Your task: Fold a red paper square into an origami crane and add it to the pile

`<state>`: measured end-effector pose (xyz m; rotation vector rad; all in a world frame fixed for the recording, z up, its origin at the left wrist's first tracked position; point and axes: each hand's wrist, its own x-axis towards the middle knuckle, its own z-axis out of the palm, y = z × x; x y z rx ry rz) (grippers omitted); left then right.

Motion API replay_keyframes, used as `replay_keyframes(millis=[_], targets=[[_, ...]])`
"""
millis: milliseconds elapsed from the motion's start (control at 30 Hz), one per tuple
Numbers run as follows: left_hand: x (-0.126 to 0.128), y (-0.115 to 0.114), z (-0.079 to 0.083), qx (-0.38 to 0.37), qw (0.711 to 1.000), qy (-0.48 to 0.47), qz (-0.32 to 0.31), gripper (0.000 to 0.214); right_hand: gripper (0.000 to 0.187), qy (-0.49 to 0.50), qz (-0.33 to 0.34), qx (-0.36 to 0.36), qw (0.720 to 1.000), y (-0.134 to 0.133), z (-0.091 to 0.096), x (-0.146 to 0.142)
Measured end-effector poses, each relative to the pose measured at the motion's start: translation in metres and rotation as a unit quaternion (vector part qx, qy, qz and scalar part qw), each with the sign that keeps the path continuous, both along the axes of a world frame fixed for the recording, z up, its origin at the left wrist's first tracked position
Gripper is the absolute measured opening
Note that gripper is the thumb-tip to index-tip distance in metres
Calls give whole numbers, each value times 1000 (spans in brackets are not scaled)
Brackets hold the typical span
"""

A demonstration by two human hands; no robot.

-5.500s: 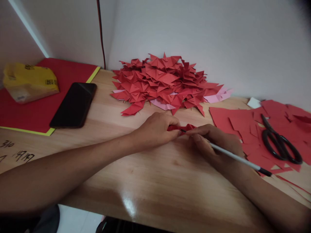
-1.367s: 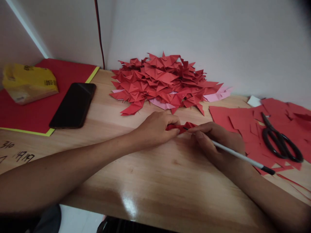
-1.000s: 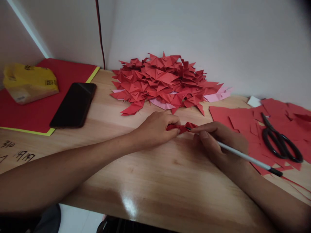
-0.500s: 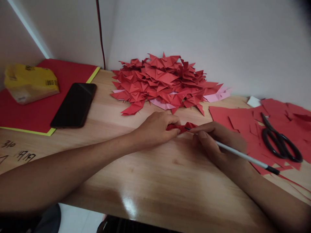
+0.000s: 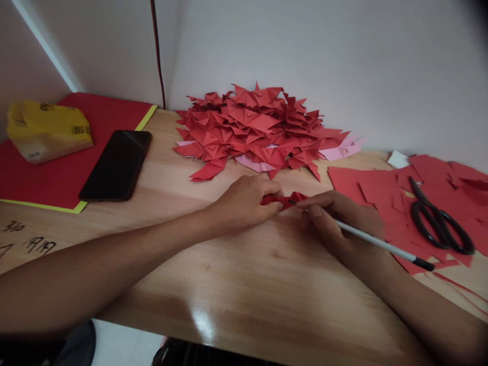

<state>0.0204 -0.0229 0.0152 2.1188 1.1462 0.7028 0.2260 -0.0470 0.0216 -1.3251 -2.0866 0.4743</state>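
A small folded red paper piece [image 5: 286, 200] lies on the wooden table [image 5: 244, 284], and my left hand [image 5: 246, 201] pinches its left end with curled fingers. My right hand [image 5: 343, 223] grips a thin white pen [image 5: 377, 244] with a black cap. The pen's tip touches the right part of the folded piece. Both forearms rest on the table. Most of the folded piece is hidden under my fingers.
A big heap of folded red and pink paper shapes [image 5: 259, 129] sits at the back. Cut red sheets [image 5: 381, 198] and black scissors [image 5: 438, 221] lie at the right. A black phone [image 5: 116, 165], a red sheet [image 5: 49, 173] and a yellow packet [image 5: 48, 129] are at the left.
The pen has slid a little back and forth along the folded piece. My left hand has kept its pinch in the same place.
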Motion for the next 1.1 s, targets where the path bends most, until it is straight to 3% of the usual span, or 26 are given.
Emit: replay_keyframes(millis=[533, 1100], targets=[[0, -1, -1, 9, 1000, 9, 3, 15, 17, -11, 45, -14, 999, 6, -3, 5], [0, -2, -2, 24, 1000, 18, 3, 16, 19, -19, 25, -39, 999, 2, 0, 0]])
